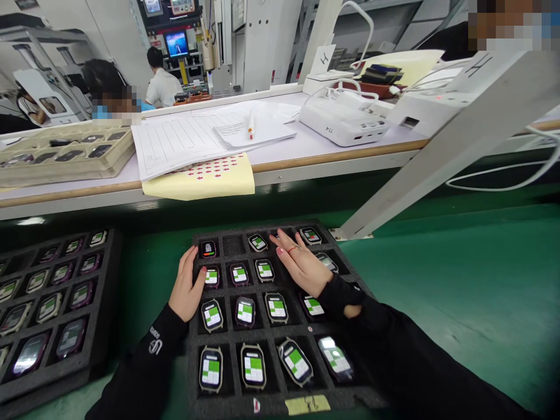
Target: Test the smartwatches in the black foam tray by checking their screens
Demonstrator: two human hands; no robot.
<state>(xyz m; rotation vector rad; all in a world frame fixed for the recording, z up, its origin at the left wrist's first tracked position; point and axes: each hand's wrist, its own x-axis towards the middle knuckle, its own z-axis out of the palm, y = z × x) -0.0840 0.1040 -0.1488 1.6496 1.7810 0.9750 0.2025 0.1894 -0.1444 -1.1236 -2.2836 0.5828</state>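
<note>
A black foam tray (326, 398) lies in front of me, its compartments holding smartwatch bodies without straps. Most lit screens show green and white blocks. A smartwatch (209, 249) in the back left corner has a dark screen with a red and green bar instead. My left hand (187, 286) rests along the tray's left edge, fingers stretched out, its thumb at a purple-rimmed smartwatch (212, 277). Over the back right part, my right hand (301, 262) lies with fingers extended, partly covering a smartwatch beneath them. Nearby sits another smartwatch (310, 235). Neither hand grips anything.
Another foam tray (102, 315) with watches stands at the left. On the raised shelf are a plastic tray (87, 166), papers (175, 140), a pen (251, 125) and a white charging hub (341, 119). A slanted white post (420, 157) rises at the right. People sit beyond.
</note>
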